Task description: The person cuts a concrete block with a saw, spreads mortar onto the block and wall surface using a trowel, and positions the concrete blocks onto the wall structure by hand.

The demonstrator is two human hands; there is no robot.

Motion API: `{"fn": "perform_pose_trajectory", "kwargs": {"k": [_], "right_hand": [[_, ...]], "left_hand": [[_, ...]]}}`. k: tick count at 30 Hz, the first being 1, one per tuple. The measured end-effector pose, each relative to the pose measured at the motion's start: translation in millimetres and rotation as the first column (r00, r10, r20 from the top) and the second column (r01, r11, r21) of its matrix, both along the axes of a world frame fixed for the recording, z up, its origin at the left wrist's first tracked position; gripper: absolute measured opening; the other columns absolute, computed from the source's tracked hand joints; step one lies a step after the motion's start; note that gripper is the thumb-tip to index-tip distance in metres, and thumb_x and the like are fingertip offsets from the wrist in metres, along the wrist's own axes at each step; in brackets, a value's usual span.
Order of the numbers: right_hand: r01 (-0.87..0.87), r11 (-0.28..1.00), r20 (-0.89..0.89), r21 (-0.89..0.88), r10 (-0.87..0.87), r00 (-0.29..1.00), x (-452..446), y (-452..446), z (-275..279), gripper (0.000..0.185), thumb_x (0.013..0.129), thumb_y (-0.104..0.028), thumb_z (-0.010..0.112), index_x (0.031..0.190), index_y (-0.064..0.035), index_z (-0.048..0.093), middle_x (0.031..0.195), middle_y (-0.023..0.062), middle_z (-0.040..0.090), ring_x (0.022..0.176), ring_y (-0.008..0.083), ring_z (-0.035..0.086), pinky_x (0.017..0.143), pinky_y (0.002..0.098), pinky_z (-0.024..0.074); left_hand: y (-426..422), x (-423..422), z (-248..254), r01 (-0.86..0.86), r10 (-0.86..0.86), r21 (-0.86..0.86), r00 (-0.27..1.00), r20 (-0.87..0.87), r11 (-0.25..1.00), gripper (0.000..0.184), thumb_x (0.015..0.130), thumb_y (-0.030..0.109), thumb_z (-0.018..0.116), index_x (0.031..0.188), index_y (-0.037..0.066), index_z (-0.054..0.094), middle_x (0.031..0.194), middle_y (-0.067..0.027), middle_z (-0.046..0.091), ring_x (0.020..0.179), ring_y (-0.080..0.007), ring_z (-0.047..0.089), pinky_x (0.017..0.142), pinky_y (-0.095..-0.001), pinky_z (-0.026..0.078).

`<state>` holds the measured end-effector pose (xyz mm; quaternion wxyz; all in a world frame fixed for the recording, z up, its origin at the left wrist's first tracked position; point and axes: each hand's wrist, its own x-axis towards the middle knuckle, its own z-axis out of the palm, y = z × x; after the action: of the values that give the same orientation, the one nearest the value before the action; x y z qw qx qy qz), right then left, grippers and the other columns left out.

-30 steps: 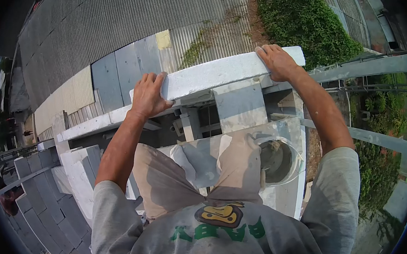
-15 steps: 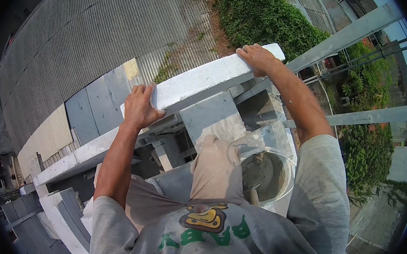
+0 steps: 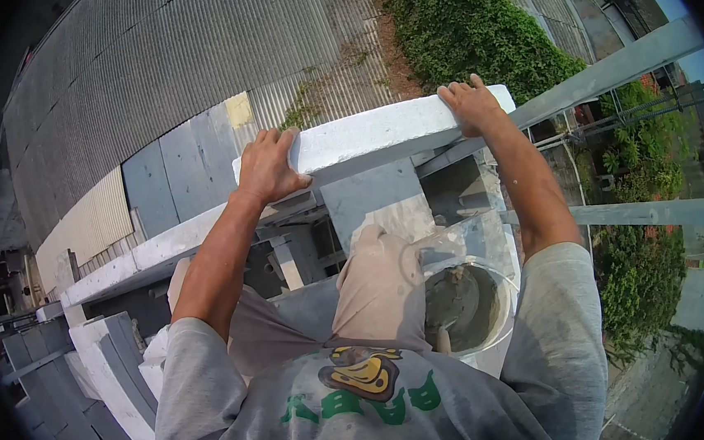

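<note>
A long white aerated concrete block (image 3: 383,140) lies along the top of the wall in front of me, its rough pale top catching the light. My left hand (image 3: 273,168) grips its left end, fingers over the far edge and thumb on the near side. Near the right end, my right hand (image 3: 470,105) holds the block with its fingers bent over the far edge. Between my knee and right arm stands a bucket (image 3: 500,314) of wet grey mortar, with a tool handle (image 3: 443,340) sticking out.
A lower white wall course (image 3: 147,247) runs off to the left. Beyond it spreads a corrugated roof (image 3: 175,49). Metal beams (image 3: 612,71) cross at the right, near green climbing plants (image 3: 474,35). Several stacked blocks (image 3: 113,367) stand at the lower left.
The view has shifted a little. Both hands and the block have moved slightly rightward along the wall. My grip on both ends remains.
</note>
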<state>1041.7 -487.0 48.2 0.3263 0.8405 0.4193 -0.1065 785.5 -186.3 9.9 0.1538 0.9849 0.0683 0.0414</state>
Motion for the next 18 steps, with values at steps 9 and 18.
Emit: {"fn": "perform_pose_trajectory", "kwargs": {"k": [9, 18], "right_hand": [[-0.011, 1.0, 0.004, -0.008, 0.011, 1.0, -2.9, -6.5, 0.2, 0.076, 0.073, -0.01, 0.068, 0.14, -0.0121, 0.033, 0.13, 0.0098, 0.05, 0.129, 0.0256, 0.047, 0.115, 0.0512, 0.0239], [0.023, 0.999, -0.008, 0.032, -0.023, 1.0, -3.4, -14.9, -3.1, 0.078, 0.07, -0.008, 0.07, 0.139, -0.0128, 0.034, 0.129, 0.0098, 0.051, 0.128, 0.0255, 0.048, 0.112, 0.0512, 0.0266]], "left_hand": [[-7.6, 1.7, -8.2, 0.006, -0.006, -0.013, 1.0, -0.018, 1.0, 0.086, 0.052, 0.036, 0.086, 0.127, 0.008, 0.057, 0.104, -0.0123, 0.058, 0.104, -0.0302, 0.055, 0.087, -0.0423, 0.048], [-13.8, 0.9, -7.6, -0.002, 0.001, -0.017, 1.0, -0.029, 1.0, 0.083, 0.051, 0.034, 0.087, 0.125, 0.009, 0.056, 0.102, -0.0124, 0.058, 0.103, -0.0318, 0.055, 0.086, -0.044, 0.047]]}}
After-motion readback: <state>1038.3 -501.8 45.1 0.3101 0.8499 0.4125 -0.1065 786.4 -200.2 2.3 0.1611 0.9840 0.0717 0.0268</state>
